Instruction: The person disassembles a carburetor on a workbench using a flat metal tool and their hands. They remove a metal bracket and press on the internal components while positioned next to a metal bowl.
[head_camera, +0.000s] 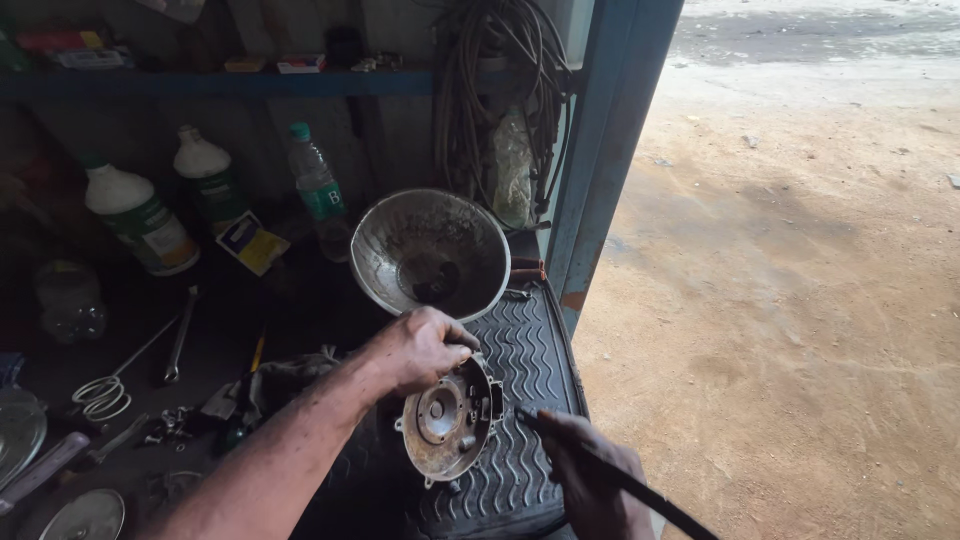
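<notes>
One desk (250, 300), one ribbed rubber mat (530, 350), one metal bowl (430, 250). We count three bottles (140, 220), possibly more in the shadow. Left hand (420, 350) clamped on one round rusty housing (445, 420) over the mat. Right hand (585, 475) closed around one black hose (610, 475), tip just beside the housing.

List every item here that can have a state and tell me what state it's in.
Left hand: gripping the round metal housing, tilted on edge.
Right hand: gripping a black hose, tip at the housing.
Metal bowl: empty, tipped on its side.
Clear bottle: capped, upright.
Two white bottles: capped.
</notes>
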